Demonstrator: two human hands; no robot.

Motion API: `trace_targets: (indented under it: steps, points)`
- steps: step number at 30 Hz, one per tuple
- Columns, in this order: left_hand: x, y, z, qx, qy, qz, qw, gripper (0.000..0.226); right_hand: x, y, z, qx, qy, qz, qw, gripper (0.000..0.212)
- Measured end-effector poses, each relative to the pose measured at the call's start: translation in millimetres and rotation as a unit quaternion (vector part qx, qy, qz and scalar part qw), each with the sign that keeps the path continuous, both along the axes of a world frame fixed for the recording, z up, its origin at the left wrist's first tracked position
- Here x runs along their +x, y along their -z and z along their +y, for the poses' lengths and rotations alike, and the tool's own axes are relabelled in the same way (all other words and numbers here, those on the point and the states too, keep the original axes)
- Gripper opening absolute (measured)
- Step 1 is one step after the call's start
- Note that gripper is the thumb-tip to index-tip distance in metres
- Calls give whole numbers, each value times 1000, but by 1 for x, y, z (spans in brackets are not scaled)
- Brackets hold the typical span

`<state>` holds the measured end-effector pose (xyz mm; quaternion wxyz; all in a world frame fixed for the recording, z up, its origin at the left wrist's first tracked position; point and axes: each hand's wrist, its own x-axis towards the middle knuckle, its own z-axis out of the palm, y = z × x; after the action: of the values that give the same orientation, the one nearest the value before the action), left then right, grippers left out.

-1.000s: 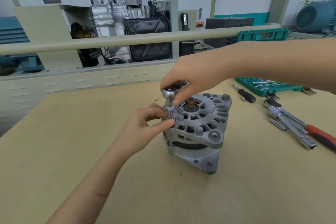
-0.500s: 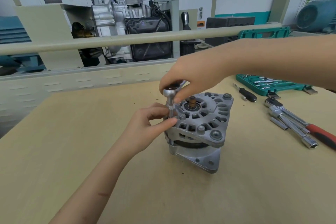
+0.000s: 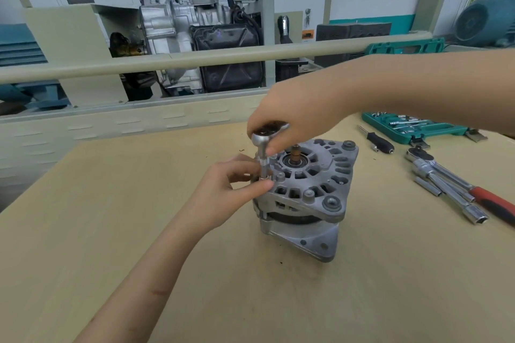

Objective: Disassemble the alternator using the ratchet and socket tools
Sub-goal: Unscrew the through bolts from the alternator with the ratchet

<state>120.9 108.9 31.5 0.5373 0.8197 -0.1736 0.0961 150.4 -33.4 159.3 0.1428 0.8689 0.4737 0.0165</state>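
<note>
Item: alternator (image 3: 306,192), stood upright on the wooden workbench (image 3: 117,220), shaft end up, near the bench's middle. Both housing halves were together; no part of it lay loose on the bench.

Tool in use: ratchet (image 3: 269,135) with socket (image 3: 263,167), set vertically over a bolt at the front housing's left edge.

Right hand (image 3: 292,120): fingers curled over the ratchet head, holding it from above.

Left hand (image 3: 223,189): thumb and fingers pinched the socket just above the bolt, steadying it.

Spare tools: red-handled ratchet (image 3: 496,200) with extension bars (image 3: 457,198) and a small screwdriver (image 3: 379,142), lying to the right, well apart from the alternator; green socket set case (image 3: 412,128) open behind them.

Progress, judged: early stage. One through-bolt was being worked; whether it had loosened could not be told. Further bolt heads showed on the housing, so those and the splitting of the halves appeared to remain.
</note>
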Motion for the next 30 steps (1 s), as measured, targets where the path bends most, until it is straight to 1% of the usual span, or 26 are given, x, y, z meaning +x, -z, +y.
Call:
trace_targets:
  steps: [1, 3, 5, 7, 9, 12, 14, 15, 18, 20, 22, 23, 24, 26, 27, 28, 30]
  points:
    - [0, 1, 1, 0, 4, -1, 1000, 4, 0, -2, -1, -5, -8, 2, 1000, 29]
    - [1, 3, 1, 2, -13, -21, 1000, 6, 0, -2, -2, -9, -21, -30, 999, 31]
    - [1, 5, 0, 1, -32, -40, 999, 15, -4, 3, 0, -17, 1, -70, 997, 42]
    - [1, 7, -2, 5, -42, -53, 998, 18, -6, 8, 2, -2, 39, -62, 997, 55]
    - [0, 9, -3, -6, -49, -57, 997, 19, -6, 10, 5, 26, 53, -35, 998, 58]
    - [-1, 9, -7, -28, -67, -51, 996, 15, -3, 8, 11, -6, 44, -44, 998, 50]
    - [0, 7, -8, -18, -71, -40, 997, 20, -1, 3, 9, -22, 50, -16, 998, 41]
    - [0, 4, -7, -8, -60, -35, 998, 19, -1, 1, 6, -23, 53, -2, 998, 38]
    - [1, 0, -1, -12, 8, -6, 1000, 4, 0, 2, 0, -8, 42, 11, 999, 34]
    - [0, 0, 2, -19, 19, -1, 1000, 9, 2, 4, -1, -4, 32, 8, 999, 33]
    - [0, 0, 0, -23, 10, -8, 1000, 3, 1, 4, -2, -4, 23, 5, 1000, 31]
    - [-1, 0, -1, -23, 5, -13, 1000, 4, 1, 4, -2, -3, 14, 3, 1000, 30]
    - [0, 1, -2, -22, -1, -21, 1000, 9, 1, 4, -3, 0, -2, 1, 1000, 28]
    - [1, 3, -2, -19, -11, -43, 999, 19, 3, 6, -6, 16, -37, 14, 999, 18]
    - [2, 4, -2, -21, -16, -51, 998, 24, 3, 6, -6, 19, -50, 21, 998, 18]
    - [2, 5, -2, -27, -21, -56, 998, 27, 3, 5, -6, 20, -55, 26, 998, 23]
    - [2, 6, -4, -33, -31, -65, 997, 29, 5, 2, -7, 17, -49, 24, 998, 29]
